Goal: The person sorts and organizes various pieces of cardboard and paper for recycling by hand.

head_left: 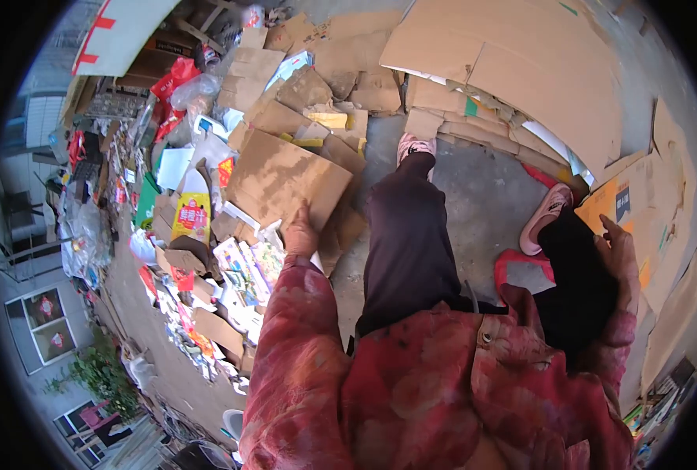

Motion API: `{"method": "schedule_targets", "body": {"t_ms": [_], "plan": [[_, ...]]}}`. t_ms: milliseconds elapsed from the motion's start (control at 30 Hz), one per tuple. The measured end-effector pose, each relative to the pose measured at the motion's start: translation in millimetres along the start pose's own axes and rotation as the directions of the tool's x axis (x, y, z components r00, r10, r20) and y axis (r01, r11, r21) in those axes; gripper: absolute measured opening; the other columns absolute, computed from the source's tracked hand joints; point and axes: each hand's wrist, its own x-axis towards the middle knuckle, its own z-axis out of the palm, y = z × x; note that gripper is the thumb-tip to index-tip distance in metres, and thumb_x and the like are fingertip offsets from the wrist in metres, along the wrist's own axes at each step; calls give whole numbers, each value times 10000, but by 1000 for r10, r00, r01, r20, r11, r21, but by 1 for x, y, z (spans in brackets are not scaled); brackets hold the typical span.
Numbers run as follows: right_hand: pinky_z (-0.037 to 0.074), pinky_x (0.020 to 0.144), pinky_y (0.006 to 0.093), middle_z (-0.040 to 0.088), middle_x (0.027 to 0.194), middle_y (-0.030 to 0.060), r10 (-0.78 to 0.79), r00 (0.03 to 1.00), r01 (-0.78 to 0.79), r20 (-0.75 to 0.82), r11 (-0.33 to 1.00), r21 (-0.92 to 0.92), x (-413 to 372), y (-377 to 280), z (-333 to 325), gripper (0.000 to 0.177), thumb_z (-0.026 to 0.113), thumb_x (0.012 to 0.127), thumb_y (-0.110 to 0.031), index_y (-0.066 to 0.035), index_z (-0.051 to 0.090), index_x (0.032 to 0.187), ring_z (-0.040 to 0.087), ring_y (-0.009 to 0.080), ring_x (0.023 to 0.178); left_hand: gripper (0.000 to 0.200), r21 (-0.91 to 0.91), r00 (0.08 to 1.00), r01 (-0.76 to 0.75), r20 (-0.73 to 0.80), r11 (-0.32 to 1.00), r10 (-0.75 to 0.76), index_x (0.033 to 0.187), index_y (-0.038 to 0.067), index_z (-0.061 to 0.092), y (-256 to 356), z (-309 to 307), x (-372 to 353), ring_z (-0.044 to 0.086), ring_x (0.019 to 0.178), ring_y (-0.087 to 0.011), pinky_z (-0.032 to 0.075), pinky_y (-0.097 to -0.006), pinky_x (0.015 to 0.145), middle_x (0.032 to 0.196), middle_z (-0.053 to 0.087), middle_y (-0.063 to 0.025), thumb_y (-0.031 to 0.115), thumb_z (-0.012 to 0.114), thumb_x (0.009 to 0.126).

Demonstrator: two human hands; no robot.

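Note:
My left hand (301, 233) grips the lower edge of a brown cardboard piece (282, 174) with water-like stains, part of it lying over other flattened cardboard. Its fingers rest on the near face; the thumb is hard to make out. Off to the right, my right hand (619, 249) is held beside my right knee with fingers apart and nothing in it. Close to that hand is a cardboard sheet with an orange and dark blue print (611, 205).
Big flat cardboard sheets (513, 66) are stacked ahead on the right. Mixed paper and packaging (246, 262) heap up at the left, with a yellow juice carton piece (191, 215) and a red bag (174, 86). A red-edged item (513, 262) lies on the concrete floor (477, 196) between my feet.

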Motion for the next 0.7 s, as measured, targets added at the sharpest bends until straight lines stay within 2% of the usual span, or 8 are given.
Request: {"method": "schedule_targets", "body": {"t_ms": [67,200,300,333,367,467,600,700], "plan": [[466,701,356,568,951,228,-14,1000,15,-21,1000,4,-3,4,-2,424,596,719,-79,3,487,1121,587,308,794,550,-33,999,16,-48,999,-17,1204,129,416,-9,-40,8,563,831,-371,442,-424,751,907,571,-237,-2,432,670],[465,689,347,567,937,234,-50,990,61,-131,994,88,-14,8,-4,418,587,726,-89,20,483,1115,585,305,781,529,126,988,-15,-154,992,35,1153,70,469,-44,-145,44,565,841,-380,465,-401,714,858,578,-257,-8,417,633],[464,689,346,570,919,239,-73,985,94,-156,986,138,-17,4,-10,409,576,730,-104,32,484,1105,589,302,773,465,-57,934,-255,-274,965,231,1085,-4,518,-26,-222,53,586,865,-296,451,-328,760,896,596,-216,-57,384,643],[463,687,345,572,914,238,-92,984,115,-152,982,151,-17,4,-10,408,571,732,-111,31,484,1104,591,299,770,447,-138,919,-324,-279,936,277,1068,-21,527,-15,-245,54,588,872,-260,442,-306,773,911,602,-195,-74,377,650],[463,687,345,572,914,238,-87,982,115,-170,980,165,-17,4,-10,408,571,732,-111,31,484,1104,591,299,770,450,-106,931,-249,-301,963,208,1085,-22,517,-3,-267,53,573,884,-215,424,-294,800,936,605,-147,-97,377,664],[461,677,337,579,897,228,-108,971,159,-214,959,237,-16,-3,-13,404,562,732,-119,26,487,1101,590,294,747,390,-48,919,-236,-336,971,207,1092,-19,510,41,-329,42,556,882,-182,416,-279,790,942,602,-107,-73,453,710],[461,698,329,569,970,208,-196,951,295,-240,809,508,-9,-24,-23,478,606,696,-158,9,473,1124,585,273,778,341,-307,931,-332,-257,892,258,1072,-12,520,95,-387,41,533,842,-134,416,-253,765,935,589,-50,-65,464,740],[416,821,331,495,1125,195,-283,870,444,-404,805,393,-4,-53,-37,666,677,633,-196,-12,393,1206,531,282,941,330,-355,877,-478,-243,804,414,1053,-7,532,158,-412,28,526,812,-107,424,-242,728,906,579,-18,-68,447,740]]}}
